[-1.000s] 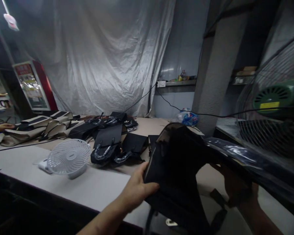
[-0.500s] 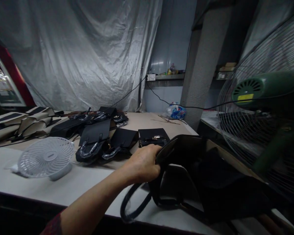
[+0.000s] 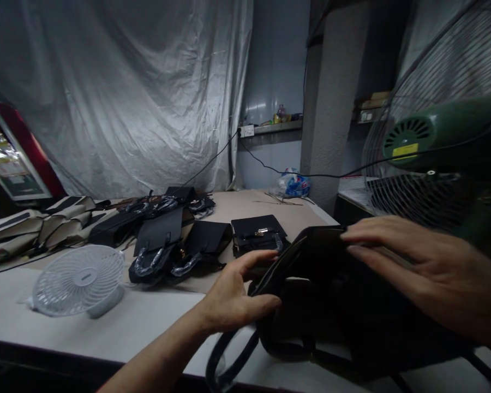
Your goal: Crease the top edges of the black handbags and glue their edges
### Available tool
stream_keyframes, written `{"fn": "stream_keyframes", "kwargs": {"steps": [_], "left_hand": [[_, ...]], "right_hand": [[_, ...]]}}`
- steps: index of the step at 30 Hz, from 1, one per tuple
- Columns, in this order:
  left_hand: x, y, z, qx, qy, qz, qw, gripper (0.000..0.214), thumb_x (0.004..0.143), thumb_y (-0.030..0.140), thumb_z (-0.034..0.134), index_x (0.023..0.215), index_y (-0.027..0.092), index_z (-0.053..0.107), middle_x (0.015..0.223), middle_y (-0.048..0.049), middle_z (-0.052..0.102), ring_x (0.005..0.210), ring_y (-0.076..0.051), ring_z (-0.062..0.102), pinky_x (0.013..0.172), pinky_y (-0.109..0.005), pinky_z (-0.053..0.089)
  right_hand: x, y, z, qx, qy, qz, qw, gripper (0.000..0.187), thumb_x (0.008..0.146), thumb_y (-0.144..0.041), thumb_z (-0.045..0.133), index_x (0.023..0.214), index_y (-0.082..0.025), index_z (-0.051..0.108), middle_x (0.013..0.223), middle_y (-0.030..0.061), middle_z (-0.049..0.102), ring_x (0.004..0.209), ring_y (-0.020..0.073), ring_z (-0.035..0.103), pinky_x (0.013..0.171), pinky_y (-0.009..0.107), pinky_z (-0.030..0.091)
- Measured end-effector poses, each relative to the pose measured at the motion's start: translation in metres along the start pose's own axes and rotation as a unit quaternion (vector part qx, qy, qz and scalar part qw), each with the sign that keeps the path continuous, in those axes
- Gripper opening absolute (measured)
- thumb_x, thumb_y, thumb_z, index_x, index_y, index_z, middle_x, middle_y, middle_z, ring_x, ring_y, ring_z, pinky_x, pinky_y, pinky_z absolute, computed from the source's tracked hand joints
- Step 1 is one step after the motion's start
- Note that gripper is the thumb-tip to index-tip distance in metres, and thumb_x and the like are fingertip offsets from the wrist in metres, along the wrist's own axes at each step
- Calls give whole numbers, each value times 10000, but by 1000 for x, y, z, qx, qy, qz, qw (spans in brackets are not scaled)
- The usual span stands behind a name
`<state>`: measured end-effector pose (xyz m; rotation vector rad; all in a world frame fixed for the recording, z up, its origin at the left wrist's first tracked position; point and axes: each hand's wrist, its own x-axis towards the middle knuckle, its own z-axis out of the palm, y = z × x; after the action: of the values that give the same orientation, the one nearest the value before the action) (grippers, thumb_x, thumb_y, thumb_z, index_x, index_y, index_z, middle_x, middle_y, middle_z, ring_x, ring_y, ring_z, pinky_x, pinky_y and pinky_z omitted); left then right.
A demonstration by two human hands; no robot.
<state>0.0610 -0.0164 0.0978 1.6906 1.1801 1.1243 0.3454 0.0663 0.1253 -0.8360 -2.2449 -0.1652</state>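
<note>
A black handbag (image 3: 376,322) stands with its mouth open toward me, at the right front of the table. My left hand (image 3: 235,292) grips its left edge, thumb inside the opening and fingers on the outer side. At the top rim my right hand (image 3: 429,267) has fingertips and thumb closed on the edge. A dark loop handle (image 3: 216,355) hangs down below my left hand. The bag's inside is too dark to make out. Just behind it lies another black handbag (image 3: 256,226) with a gold-coloured clasp.
More black handbags (image 3: 155,234) with plastic-wrapped handles lie mid-table. Beige and black bag pieces (image 3: 33,229) are heaped at the left. A small white fan (image 3: 82,281) sits at the front left. A large green caged fan (image 3: 433,136) stands close on the right, with a black cable (image 3: 335,176) across.
My right hand has come into view and taken hold of the handbag's top rim. My left hand has shifted its hold, its thumb now reaching inside the opening.
</note>
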Motion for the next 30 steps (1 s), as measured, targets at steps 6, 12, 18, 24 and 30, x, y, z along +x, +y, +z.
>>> {"fn": "stream_keyframes", "kwargs": {"steps": [6,12,18,24,30], "left_hand": [[-10,-25,2,-74,66,5,995,441,707,285,767,1126,194,661,1086,-71,703,1018,-244,638,910,-315,481],[3,-29,-5,-109,81,-28,990,465,629,303,823,1053,154,701,1020,-86,728,961,-255,661,880,-332,500],[6,-35,-10,-133,120,-44,983,468,596,308,837,1016,141,715,989,-86,736,910,-229,669,845,-313,512],[5,-42,-13,-141,130,-41,980,435,609,292,836,1008,160,722,974,-71,740,876,-195,671,824,-282,513],[6,-43,-14,-137,140,-29,980,402,636,304,818,997,152,728,960,-75,740,874,-200,671,830,-290,511]], "right_hand": [[31,-33,23,49,-144,-81,985,127,874,-323,566,976,-281,630,1059,38,642,1053,245,550,897,407,465],[44,-37,38,44,-164,-83,982,83,857,-262,592,920,-248,645,970,32,613,945,210,547,815,360,446],[54,-35,56,45,-175,-116,977,136,880,-263,566,782,-226,653,869,35,569,882,205,500,740,342,398],[56,-43,61,99,-197,-108,969,156,890,-214,530,758,-209,613,834,15,628,880,194,511,784,360,361],[59,-49,68,77,-217,-89,969,112,868,-212,547,827,-253,643,871,-18,664,891,191,536,843,388,319]]}}
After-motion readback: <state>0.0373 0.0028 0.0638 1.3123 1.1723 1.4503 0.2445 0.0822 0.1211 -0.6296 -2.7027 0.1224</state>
